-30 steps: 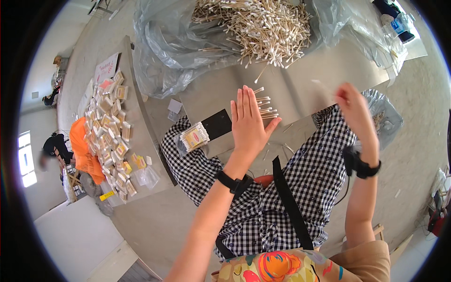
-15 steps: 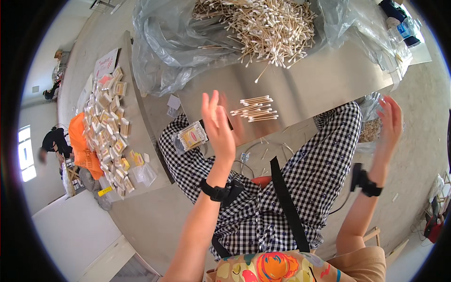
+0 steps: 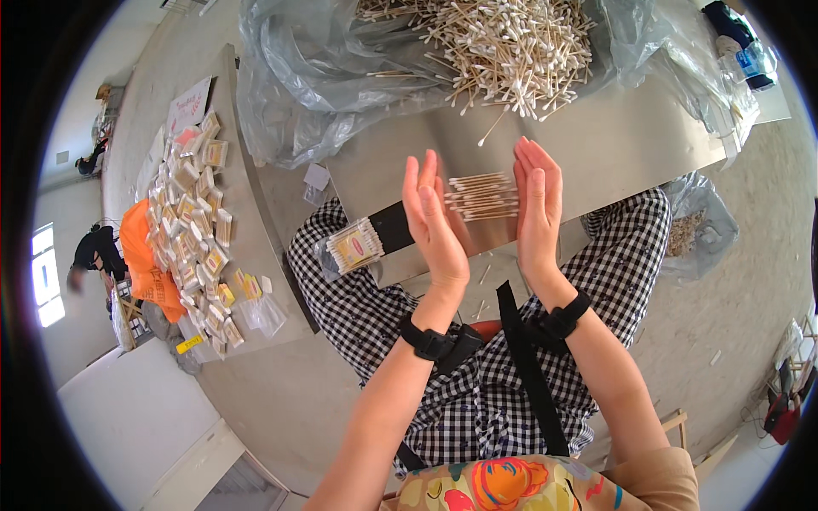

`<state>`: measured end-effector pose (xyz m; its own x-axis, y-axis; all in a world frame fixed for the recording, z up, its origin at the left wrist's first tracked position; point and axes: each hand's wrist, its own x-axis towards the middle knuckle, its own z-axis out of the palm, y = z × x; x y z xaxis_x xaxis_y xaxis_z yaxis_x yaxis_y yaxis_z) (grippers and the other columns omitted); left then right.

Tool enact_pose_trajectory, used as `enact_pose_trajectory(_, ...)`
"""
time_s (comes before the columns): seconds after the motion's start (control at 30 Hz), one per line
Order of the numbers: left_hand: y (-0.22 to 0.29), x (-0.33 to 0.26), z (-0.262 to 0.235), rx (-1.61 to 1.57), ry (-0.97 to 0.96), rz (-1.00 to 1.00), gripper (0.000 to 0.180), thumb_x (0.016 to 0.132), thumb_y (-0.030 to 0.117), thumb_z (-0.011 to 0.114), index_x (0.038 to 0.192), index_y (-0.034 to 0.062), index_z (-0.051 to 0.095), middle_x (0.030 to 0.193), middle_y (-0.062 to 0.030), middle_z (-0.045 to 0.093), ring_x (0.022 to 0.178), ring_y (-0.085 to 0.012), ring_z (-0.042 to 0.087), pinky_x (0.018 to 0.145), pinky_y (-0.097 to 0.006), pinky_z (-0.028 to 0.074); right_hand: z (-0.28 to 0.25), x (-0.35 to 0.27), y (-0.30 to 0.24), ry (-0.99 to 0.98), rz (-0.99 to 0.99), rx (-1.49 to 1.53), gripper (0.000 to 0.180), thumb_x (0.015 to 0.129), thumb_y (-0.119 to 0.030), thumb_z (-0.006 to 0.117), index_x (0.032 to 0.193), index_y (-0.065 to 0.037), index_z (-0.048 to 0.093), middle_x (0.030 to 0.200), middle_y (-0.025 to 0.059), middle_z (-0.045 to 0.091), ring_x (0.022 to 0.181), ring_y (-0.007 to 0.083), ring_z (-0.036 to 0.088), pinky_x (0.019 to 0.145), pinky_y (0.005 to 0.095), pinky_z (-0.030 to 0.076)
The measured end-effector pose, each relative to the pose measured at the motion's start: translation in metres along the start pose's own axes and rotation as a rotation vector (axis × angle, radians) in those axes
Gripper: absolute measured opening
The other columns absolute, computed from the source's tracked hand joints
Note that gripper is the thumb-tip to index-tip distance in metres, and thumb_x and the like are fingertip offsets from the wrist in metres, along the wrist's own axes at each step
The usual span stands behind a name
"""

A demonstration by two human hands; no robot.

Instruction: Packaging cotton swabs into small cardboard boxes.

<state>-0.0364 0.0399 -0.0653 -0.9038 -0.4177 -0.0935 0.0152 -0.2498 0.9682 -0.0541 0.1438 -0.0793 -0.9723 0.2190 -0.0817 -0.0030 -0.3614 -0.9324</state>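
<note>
A small row of cotton swabs [image 3: 484, 197] lies on the shiny metal table [image 3: 630, 140], their sticks side by side and white tips at both ends. My left hand [image 3: 436, 230] is upright at the left ends of the swabs, fingers stretched out. At their right ends stands my right hand [image 3: 538, 209], fingers straight and together, its palm turned inward. Both hands are open and flank the row; whether the palms press on the tips I cannot tell. Left of my left hand, a clear pack of swabs [image 3: 354, 247] with a yellow label rests by a black strip [image 3: 391, 227].
A large heap of loose swabs [image 3: 520, 55] spreads over a grey plastic bag [image 3: 294, 102] at the far side. On a left-hand table lie many filled packs [image 3: 192, 196] and an orange bag [image 3: 146, 260]. A clear bag of swabs [image 3: 694, 230] stands right of my knee.
My right hand has swung in from the far right to the swabs' right ends. My left hand has shifted right. The swabs now lie in a more even row.
</note>
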Motion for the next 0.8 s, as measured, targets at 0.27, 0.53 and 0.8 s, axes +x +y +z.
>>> enact_pose_trajectory(0.27,0.003,0.005,0.009,0.002,-0.038,0.022,0.060,0.109,0.038,0.033,0.153,-0.0014,0.024,0.156,-0.0215,0.036,0.147,-0.0306,0.031,0.122,-0.041,0.024,0.002,0.003,-0.002,-0.098,0.013,0.016,0.048,0.109,-0.031,0.040,0.144,0.001,0.040,0.151,0.0161,0.042,0.143,0.0271,0.037,0.119,0.0393,0.028)
enact_pose_trajectory(0.53,0.007,0.000,0.004,-0.007,-0.019,-0.019,0.064,0.108,0.043,0.033,0.154,-0.0008,0.025,0.155,-0.0224,0.038,0.147,-0.0293,0.032,0.123,-0.041,0.020,-0.003,0.004,-0.007,-0.096,0.028,0.049,0.049,0.109,-0.032,0.040,0.145,0.001,0.040,0.151,0.0161,0.042,0.142,0.0269,0.037,0.120,0.0395,0.028)
enact_pose_trajectory(0.8,0.005,-0.007,0.008,0.000,-0.066,-0.039,0.066,0.107,0.043,0.035,0.154,-0.0023,0.021,0.156,-0.0232,0.035,0.147,-0.0290,0.031,0.123,-0.042,0.021,-0.004,0.001,-0.004,-0.111,0.020,0.052,0.050,0.109,-0.033,0.039,0.144,0.002,0.040,0.150,0.0168,0.043,0.142,0.0277,0.038,0.120,0.0398,0.028)
